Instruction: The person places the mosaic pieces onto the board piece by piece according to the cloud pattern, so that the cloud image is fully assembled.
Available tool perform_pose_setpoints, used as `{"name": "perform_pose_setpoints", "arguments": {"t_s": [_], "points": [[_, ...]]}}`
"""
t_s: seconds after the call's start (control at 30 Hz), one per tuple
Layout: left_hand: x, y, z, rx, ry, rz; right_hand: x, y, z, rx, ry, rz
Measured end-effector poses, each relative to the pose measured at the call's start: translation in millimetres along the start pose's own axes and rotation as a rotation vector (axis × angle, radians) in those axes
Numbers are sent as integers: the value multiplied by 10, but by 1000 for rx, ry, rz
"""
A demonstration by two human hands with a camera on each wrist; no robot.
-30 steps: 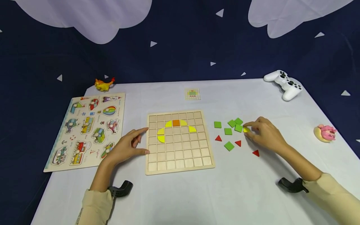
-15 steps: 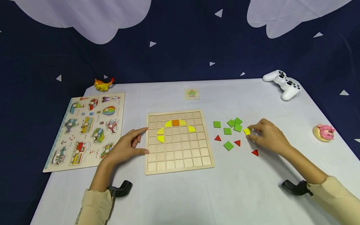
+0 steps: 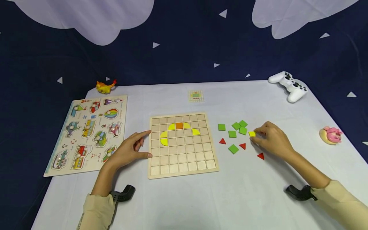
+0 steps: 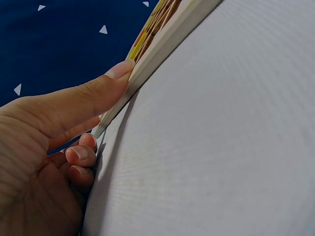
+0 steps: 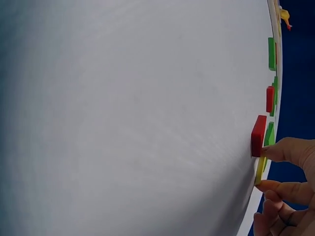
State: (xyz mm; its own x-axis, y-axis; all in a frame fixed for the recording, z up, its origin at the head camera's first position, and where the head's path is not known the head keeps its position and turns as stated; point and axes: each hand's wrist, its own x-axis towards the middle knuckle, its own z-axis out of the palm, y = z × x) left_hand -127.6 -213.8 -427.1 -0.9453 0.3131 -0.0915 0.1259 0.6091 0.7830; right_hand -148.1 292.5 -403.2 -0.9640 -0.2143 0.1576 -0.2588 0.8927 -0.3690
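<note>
My right hand [image 3: 272,139] pinches a small yellow tile [image 3: 251,134] between thumb and index finger, just right of the loose pieces. The right wrist view shows this yellow tile [image 5: 260,169] on edge, beside a red triangle [image 5: 258,136]. My left hand [image 3: 128,151] rests at the left edge of a wooden grid board [image 3: 187,158]. Its thumb [image 4: 106,93] and index finger touch that edge, spread apart, while the other fingers are bent. On the board lie an orange square [image 3: 179,126] and several yellow quarter-circle tiles [image 3: 164,141].
Several green squares [image 3: 233,149] and red triangles [image 3: 222,141] lie right of the board. Behind it is a small pattern card [image 3: 196,95]. A vehicle puzzle [image 3: 92,137], yellow toy figure [image 3: 105,87], white game controller [image 3: 288,86] and pink toy [image 3: 332,135] stand around.
My right hand has shifted slightly right and drawn the yellow tile away from the green squares. More of the tile shows now. My left hand stays at the board's edge.
</note>
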Motion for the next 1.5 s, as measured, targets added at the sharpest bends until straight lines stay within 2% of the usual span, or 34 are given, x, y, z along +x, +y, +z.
{"name": "perform_pose_setpoints", "arguments": {"t_s": [0.23, 0.4, 0.83, 1.13, 1.33, 1.5], "points": [[-2, -12, -3, 4, -1, 20, 15, -35, 19, 10, 54, -11], [-6, -7, -9, 3, 2, 14, 78, -184, 35, 34, 78, -43], [0, -6, 0, -14, 4, 32, 285, -719, 252, 99, -10, -138], [4, -26, 6, -17, 5, 36, 369, -1131, 460, 126, -41, -251], [0, -25, 8, -21, 3, 35, 365, -1370, 594, 146, -63, -245], [1, -11, 2, -20, 2, 32, 354, -1484, 674, 142, -58, -214]]}}
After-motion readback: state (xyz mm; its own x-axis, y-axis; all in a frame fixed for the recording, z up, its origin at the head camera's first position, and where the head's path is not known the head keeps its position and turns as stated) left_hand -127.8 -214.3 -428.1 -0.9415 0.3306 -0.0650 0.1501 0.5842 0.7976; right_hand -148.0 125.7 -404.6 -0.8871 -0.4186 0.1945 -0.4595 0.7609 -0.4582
